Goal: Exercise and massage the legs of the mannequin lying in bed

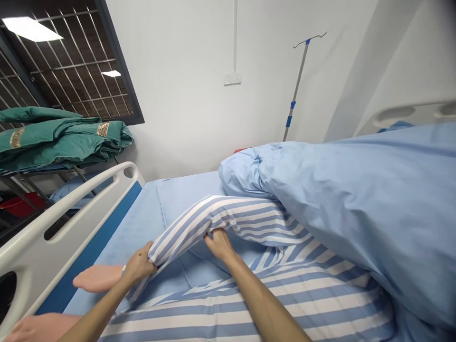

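A bent leg in blue-and-white striped trousers (210, 209) is raised at the knee above the bed, its far end running under a blue quilt (338, 190). My left hand (140, 262) is closed around the trouser leg near the ankle. Behind the bent knee, my right hand (219, 241) grips the striped cloth from below, its fingertips partly hidden. A smooth foot (98, 278), like a manikin's, sticks out beyond my left hand. The other striped leg lies flat nearer to me, with its foot (46, 327) at the lower left.
A white bed end board (71, 204) with a blue panel stands at the left. Green folded bedding (64, 137) is piled beyond it, with a red basin (23, 203) lower down. An infusion pole (297, 90) rises by the wall behind the quilt.
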Motion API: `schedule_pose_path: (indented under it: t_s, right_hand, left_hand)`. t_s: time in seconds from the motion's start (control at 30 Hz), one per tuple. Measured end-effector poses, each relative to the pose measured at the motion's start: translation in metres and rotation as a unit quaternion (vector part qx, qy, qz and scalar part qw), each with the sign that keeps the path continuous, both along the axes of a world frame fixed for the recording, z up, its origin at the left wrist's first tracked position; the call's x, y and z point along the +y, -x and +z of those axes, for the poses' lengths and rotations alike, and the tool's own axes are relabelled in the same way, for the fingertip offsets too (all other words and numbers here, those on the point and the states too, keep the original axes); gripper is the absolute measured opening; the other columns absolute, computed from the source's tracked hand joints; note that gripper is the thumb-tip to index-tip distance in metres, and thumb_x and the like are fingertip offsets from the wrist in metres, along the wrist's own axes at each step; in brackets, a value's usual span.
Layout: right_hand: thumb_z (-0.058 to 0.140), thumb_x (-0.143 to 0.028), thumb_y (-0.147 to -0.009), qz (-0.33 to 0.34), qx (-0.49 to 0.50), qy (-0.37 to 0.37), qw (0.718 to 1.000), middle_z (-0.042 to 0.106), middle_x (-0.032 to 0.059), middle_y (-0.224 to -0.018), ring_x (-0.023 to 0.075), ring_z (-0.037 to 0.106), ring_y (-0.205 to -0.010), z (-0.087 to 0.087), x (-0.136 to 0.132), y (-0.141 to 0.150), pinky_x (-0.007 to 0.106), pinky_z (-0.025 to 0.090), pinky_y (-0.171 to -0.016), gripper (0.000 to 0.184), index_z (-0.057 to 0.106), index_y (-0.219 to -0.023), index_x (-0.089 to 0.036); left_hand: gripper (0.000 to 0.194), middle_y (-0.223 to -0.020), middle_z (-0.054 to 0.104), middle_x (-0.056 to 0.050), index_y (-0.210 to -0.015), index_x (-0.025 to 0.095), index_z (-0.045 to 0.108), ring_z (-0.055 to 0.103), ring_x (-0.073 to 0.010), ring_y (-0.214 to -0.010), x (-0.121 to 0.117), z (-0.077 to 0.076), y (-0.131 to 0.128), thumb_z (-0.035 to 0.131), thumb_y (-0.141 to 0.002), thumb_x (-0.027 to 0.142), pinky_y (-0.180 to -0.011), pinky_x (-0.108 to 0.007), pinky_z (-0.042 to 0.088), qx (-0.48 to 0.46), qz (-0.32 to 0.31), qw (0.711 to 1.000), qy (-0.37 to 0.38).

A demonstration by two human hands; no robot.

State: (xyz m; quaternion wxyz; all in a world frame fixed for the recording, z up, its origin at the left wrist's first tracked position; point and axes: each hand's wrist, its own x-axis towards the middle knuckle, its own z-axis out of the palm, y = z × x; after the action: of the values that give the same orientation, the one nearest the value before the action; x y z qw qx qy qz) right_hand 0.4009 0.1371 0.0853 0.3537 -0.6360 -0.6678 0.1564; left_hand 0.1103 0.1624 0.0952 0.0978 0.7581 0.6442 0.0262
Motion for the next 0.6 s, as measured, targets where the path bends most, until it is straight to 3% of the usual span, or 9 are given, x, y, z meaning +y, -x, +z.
schedule_pose_path:
  t_s: [0.1,0.17,0.27,0.33,0.47,0.6]
  right_hand:
    - [0.041,-0.023,-0.081,-0.089,0.038,-0.029,0.995,0.059,0.0127,-0.108,0.0221,0.057,-0.098,0.004,0.004,-0.006,0.029,0.043,-0.083,0.036,0.05,-0.114,-0.012]
    - [0.041,-0.019,-0.078,-0.113,0.07,-0.072,0.988,0.053,0.013,-0.116,0.0206,0.056,-0.098,0.003,0.005,-0.01,0.03,0.044,-0.082,0.048,0.038,-0.125,-0.013]
    - [0.043,-0.018,-0.075,-0.128,0.086,-0.112,0.982,0.05,0.0144,-0.118,0.0227,0.053,-0.102,0.0,0.004,-0.014,0.033,0.044,-0.085,0.054,0.033,-0.127,-0.012]
    - [0.043,-0.018,-0.074,-0.146,0.079,-0.119,0.979,0.05,0.0161,-0.117,0.025,0.051,-0.106,-0.002,0.003,-0.017,0.035,0.042,-0.088,0.055,0.032,-0.127,-0.009]
    - [0.043,-0.016,-0.073,-0.158,0.056,-0.107,0.98,0.05,0.017,-0.117,0.0256,0.051,-0.105,-0.004,0.002,-0.021,0.035,0.043,-0.087,0.054,0.034,-0.127,-0.008]
    - [0.042,-0.012,-0.071,-0.165,0.025,-0.089,0.982,0.052,0.0157,-0.116,0.0253,0.053,-0.103,-0.004,0.002,-0.024,0.033,0.043,-0.085,0.058,0.034,-0.128,-0.009]
  left_hand:
    - [0.045,-0.085,0.063,-0.001,-0.099,0.024,0.05,0.059,-0.0219,-0.078,0.004,0.019,-0.036,0.058,-0.055,0.026,-0.059,-0.025,0.036,-0.045,-0.007,0.999,-0.023]
    - [0.044,-0.087,0.063,0.0,-0.098,0.025,0.051,0.058,-0.0214,-0.079,0.007,0.029,-0.067,0.059,-0.055,0.028,-0.058,-0.025,0.036,-0.078,-0.009,0.996,-0.04]
    - [0.046,-0.087,0.063,-0.001,-0.101,0.024,0.051,0.059,-0.0206,-0.079,0.006,0.034,-0.108,0.061,-0.056,0.029,-0.058,-0.024,0.038,-0.116,0.014,0.992,-0.052]
    - [0.047,-0.086,0.063,-0.001,-0.101,0.024,0.05,0.059,-0.0206,-0.078,0.003,0.032,-0.122,0.061,-0.055,0.028,-0.058,-0.024,0.038,-0.127,0.035,0.99,-0.05]
    - [0.047,-0.085,0.064,0.0,-0.101,0.025,0.05,0.059,-0.0208,-0.078,-0.003,0.028,-0.116,0.062,-0.055,0.029,-0.059,-0.025,0.04,-0.126,0.022,0.991,-0.043]
    - [0.041,-0.088,0.064,0.0,-0.098,0.025,0.052,0.059,-0.0209,-0.081,-0.003,0.041,-0.092,0.06,-0.058,0.03,-0.061,-0.025,0.04,-0.076,0.016,0.996,-0.041]
